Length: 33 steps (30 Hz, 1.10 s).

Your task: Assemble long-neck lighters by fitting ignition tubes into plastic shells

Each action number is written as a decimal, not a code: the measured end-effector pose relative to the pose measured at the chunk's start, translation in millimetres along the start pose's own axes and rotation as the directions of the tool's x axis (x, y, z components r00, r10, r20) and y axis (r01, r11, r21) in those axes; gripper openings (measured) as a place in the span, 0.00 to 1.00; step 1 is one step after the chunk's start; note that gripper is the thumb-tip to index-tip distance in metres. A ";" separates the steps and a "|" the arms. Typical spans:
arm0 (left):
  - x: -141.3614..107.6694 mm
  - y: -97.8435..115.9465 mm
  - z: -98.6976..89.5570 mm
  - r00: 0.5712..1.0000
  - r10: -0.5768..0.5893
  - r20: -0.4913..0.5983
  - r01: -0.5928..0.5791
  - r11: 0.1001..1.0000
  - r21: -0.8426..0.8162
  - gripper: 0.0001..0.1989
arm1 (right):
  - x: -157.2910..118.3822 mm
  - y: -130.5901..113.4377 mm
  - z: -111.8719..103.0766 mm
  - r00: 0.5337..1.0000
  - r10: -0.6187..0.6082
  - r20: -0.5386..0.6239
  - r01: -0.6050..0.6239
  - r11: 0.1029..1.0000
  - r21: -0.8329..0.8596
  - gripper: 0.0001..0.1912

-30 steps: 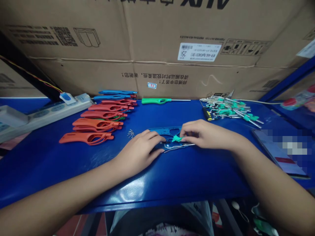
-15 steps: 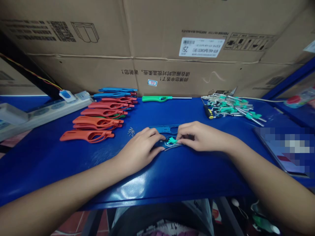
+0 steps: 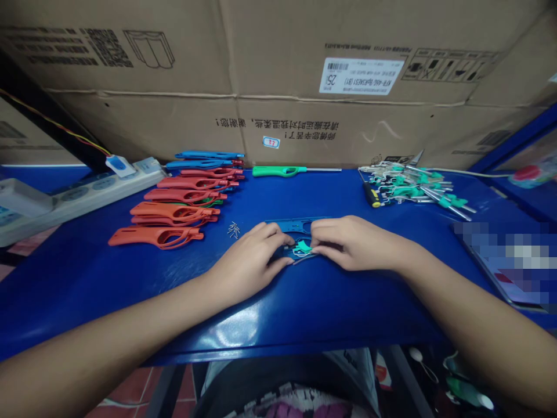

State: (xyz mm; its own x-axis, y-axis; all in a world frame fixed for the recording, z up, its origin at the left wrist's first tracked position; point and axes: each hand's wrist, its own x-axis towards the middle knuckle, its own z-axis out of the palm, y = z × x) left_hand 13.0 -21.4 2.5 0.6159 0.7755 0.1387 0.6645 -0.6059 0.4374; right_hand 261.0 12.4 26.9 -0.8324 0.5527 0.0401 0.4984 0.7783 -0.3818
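Low over the front middle of the table, my left hand (image 3: 256,255) pinches the left end of a blue lighter shell half, mostly covered by my fingers. In that shell lie a turquoise trigger (image 3: 301,247), thin white wires and a grey metal rod. From the right, my right hand (image 3: 348,242) has its thumb and fingertips closed on the trigger's right side; exactly what they grip is partly hidden. Just behind both hands rests a second blue shell half (image 3: 287,225). A few small screws (image 3: 234,230) are scattered left of my left hand.
Red, orange and blue lighter shells (image 3: 156,237) are stacked on the left beside a power strip (image 3: 100,194). A green lighter (image 3: 272,171) lies at the back. Rods with turquoise triggers (image 3: 418,183) and a screwdriver (image 3: 372,194) lie back right, before a cardboard box (image 3: 278,58). A tablet-like device (image 3: 491,261) sits right.
Both hands stay at the same blue shell, with only slight finger shifts around the turquoise trigger. The camera view has tilted a little.
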 end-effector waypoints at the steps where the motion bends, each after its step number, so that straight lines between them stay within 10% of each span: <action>1: 0.0 -0.1 0.0 1.000 0.001 0.001 -0.001 1.000 -0.002 0.11 | 0.3 -0.5 0.4 1.000 0.001 0.004 -0.001 1.000 -0.012 0.08; 21: -3.4 6.2 1.1 0.999 0.038 -0.006 -0.037 0.993 0.112 0.14 | -0.3 -5.3 2.1 0.999 -0.029 0.022 0.033 0.977 -0.211 0.11; 33: -9.2 14.6 3.9 0.982 0.134 0.133 -0.183 0.841 0.509 0.24 | 7.9 3.4 2.4 0.930 0.364 0.039 -0.356 0.875 0.327 0.09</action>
State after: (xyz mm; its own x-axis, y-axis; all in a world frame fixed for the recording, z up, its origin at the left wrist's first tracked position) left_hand 18.6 -38.1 4.1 0.7500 0.6569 0.0770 0.6613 -0.7421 -0.1096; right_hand 255.6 18.7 23.7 -0.6023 0.7863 -0.1377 0.6538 0.3869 -0.6502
